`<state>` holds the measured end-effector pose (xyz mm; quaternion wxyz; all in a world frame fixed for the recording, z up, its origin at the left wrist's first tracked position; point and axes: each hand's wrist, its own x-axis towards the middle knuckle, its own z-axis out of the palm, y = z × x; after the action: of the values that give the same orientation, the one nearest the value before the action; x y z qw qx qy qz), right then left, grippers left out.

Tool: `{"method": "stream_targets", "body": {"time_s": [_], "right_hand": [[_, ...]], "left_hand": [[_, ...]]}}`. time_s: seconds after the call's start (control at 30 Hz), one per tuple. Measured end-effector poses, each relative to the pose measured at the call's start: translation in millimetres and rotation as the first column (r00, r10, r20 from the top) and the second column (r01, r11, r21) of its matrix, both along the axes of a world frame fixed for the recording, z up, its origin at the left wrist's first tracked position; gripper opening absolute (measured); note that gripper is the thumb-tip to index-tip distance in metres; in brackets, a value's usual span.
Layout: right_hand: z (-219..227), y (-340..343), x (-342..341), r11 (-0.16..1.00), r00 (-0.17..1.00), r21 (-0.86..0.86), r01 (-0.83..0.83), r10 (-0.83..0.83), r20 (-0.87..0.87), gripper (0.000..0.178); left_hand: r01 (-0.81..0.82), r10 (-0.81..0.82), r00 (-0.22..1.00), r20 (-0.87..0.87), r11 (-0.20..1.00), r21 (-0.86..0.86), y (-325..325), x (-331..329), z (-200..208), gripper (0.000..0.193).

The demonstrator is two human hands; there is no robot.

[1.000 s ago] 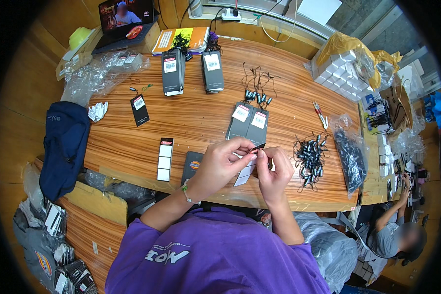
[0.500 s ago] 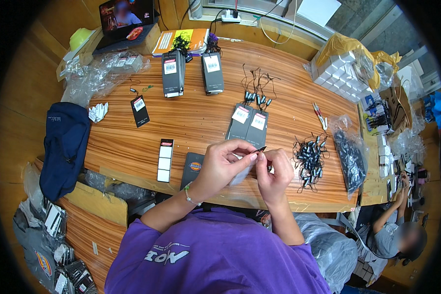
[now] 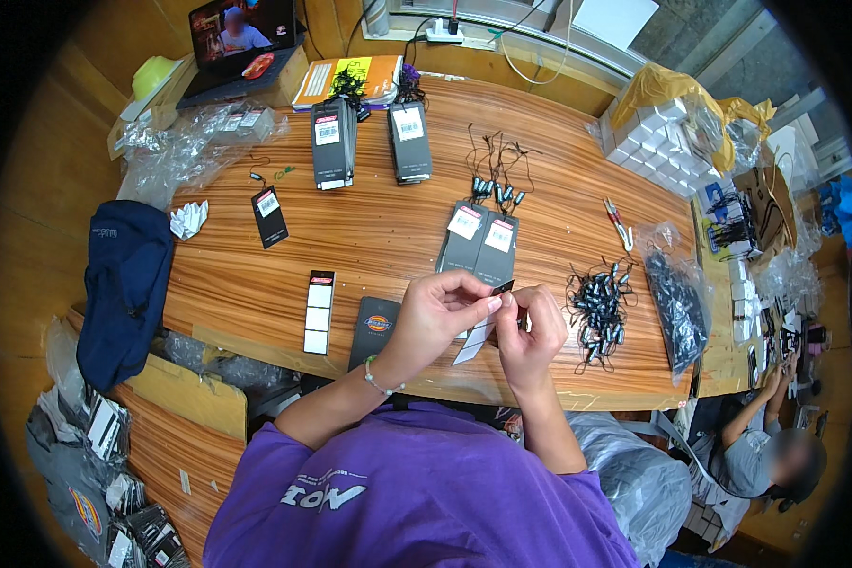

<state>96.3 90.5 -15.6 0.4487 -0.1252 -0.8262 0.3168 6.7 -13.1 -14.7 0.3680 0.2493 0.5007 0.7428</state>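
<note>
A laptop rests on a box at eleven o'clock, a white power strip at twelve; a dark-blue pouch lies at nine by the counter, a person in grey at four.

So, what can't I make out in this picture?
All in the head view:
Held tag: its middle is covered by the fingers of the left hand and right hand.
Grey tags: their lower ends are partly behind those hands.
Grey card: its right side is partly behind the left hand and wrist.
Laptop: its top is cut off by the upper edge.
Co-worker's hands: too small to tell what they hold.
</note>
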Motion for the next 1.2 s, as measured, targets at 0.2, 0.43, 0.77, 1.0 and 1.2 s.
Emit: {"method": "stream_targets", "body": {"time_s": [0.2, 0.43, 0.77, 1.0, 1.2], "right_hand": [[0.3, -1.1, 1.1, 0.971, 0.999, -0.236, -0.025, 0.031, 0.02, 0.012], [5.9, 0.9, 1.0, 0.983, 0.991, -0.167, -0.073, 0.091, 0.101, 0.011], [5.6, 0.5, 1.7, 0.978, 0.993, -0.203, -0.059, 0.078, 0.09, 0.011], [4.6, -0.7, 1.4, 0.99, 0.994, -0.138, -0.01, 0.025, 0.107, 0.011], [8.6, 1.9, 3.5, 0.975, 0.983, -0.221, -0.034, 0.072, 0.167, 0.01]], "left_hand": [[-0.01, 0.009, 0.999, 0.042, 1.0, 0.009, 0.1, -2.5, -3.2, 0.013], [-0.043, 0.043, 0.999, 0.034, 0.999, 0.016, -1.8, -2.4, -10.3, 0.017], [-0.055, 0.055, 0.998, 0.022, 0.998, 0.014, 0.6, -0.7, -11.9, 0.015], [-0.055, 0.054, 0.998, -0.024, 0.998, -0.027, -0.7, 0.9, -7.8, 0.016], [-0.061, 0.049, 0.99, -0.131, 0.994, -0.093, -4.3, 2.6, 3.0, 0.015]]}}
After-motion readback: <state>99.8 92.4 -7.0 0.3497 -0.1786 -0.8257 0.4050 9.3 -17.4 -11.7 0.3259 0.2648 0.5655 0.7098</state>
